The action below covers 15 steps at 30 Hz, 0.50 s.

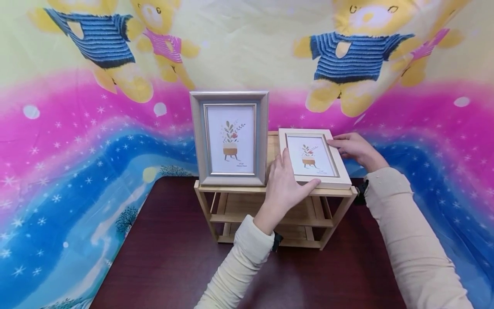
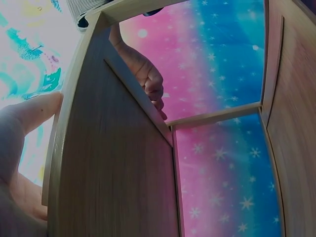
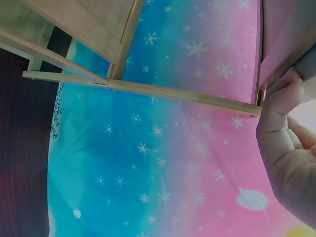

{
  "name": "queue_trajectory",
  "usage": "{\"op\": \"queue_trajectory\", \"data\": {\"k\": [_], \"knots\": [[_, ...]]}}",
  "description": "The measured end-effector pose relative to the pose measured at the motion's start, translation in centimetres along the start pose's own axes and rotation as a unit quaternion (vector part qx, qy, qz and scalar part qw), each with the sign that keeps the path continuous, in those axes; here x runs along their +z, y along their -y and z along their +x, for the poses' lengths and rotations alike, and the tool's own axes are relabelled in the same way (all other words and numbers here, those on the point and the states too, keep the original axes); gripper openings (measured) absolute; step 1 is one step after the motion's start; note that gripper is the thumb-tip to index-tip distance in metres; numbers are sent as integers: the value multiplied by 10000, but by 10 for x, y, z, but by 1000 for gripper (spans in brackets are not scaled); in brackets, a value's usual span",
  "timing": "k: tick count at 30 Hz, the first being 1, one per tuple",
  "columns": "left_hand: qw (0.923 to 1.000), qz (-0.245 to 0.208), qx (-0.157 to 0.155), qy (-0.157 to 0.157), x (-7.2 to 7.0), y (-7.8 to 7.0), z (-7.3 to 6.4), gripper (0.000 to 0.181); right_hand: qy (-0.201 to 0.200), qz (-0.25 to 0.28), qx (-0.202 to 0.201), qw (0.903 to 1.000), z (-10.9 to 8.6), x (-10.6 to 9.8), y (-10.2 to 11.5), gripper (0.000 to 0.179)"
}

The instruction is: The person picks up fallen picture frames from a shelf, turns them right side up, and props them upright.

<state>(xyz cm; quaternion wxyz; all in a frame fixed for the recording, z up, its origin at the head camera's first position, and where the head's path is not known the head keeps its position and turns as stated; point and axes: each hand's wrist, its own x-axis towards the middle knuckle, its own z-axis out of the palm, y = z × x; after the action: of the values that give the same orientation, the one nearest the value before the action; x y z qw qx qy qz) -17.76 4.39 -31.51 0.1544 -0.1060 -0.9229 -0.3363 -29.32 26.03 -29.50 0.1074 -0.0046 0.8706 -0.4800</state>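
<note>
Grey frame (image 1: 230,139) looks done, standing left on the shelf (image 1: 235,204); white frame (image 1: 314,154) lies flat at right, unfinished imo. Right hand (image 1: 356,150) pinches its right edge, left hand (image 1: 283,184) just touches, fingers straightish.

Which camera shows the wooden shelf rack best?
The head view: it holds the wooden shelf rack almost whole. The left wrist shows only boards and bars up close; the right wrist, side bars and part of a shelf.
</note>
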Motion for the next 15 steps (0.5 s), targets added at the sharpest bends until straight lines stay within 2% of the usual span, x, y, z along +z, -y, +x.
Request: {"op": "queue_trajectory", "data": {"k": [7,15], "knots": [[9998,141,115,-42,0,-1,0,103,26,213,-150,9997,-3,-2,-1,81],[9997,-16,211,-146,0,1,1,104,-199,418,-391,9982,-10,-6,6,79]]}}
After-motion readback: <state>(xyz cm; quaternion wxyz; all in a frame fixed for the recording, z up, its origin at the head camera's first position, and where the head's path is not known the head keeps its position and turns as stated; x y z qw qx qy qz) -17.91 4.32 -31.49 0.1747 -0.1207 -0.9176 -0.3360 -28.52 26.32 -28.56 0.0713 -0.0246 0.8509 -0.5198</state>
